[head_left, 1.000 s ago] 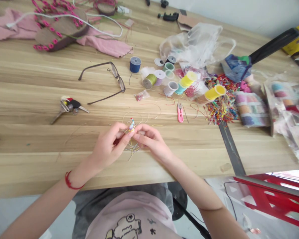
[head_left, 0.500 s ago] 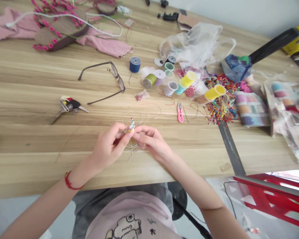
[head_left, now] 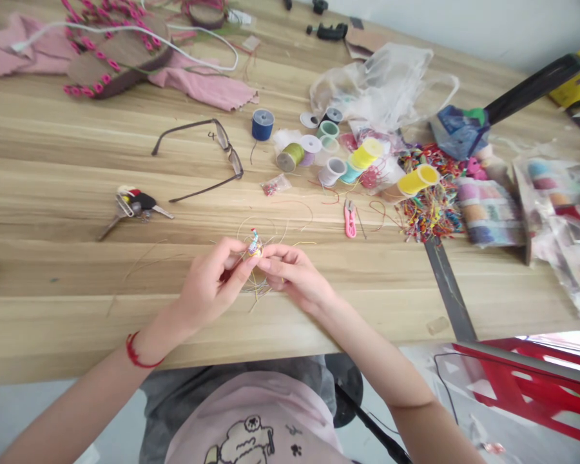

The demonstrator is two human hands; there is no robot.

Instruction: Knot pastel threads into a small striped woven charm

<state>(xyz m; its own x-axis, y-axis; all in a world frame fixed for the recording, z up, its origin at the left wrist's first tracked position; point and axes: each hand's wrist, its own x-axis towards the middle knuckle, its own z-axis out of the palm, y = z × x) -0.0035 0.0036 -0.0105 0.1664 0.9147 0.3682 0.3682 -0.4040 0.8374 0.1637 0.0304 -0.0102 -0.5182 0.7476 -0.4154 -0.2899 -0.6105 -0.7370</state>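
A small multicoloured thread piece (head_left: 254, 245) with a red tip stands up between my fingertips near the table's front edge. My left hand (head_left: 217, 277) pinches it from the left with thumb and forefinger. From the right, my right hand (head_left: 296, 276) has its thumb and forefinger pressed together at the piece's base; a thread seems to be between them, too fine to make out. Loose yellow and grey threads (head_left: 255, 287) spread out below and behind the fingers.
Pink snips (head_left: 350, 220) and thread spools (head_left: 332, 171) lie beyond my right hand. Glasses (head_left: 229, 154), keys (head_left: 138, 203) and a small bead bag (head_left: 275, 185) are farther back. A tangled thread pile (head_left: 430, 206) sits at the right, beside a dark strip (head_left: 449, 290).
The thread piece has tilted slightly to the left between my fingertips. Both hands have otherwise barely moved.
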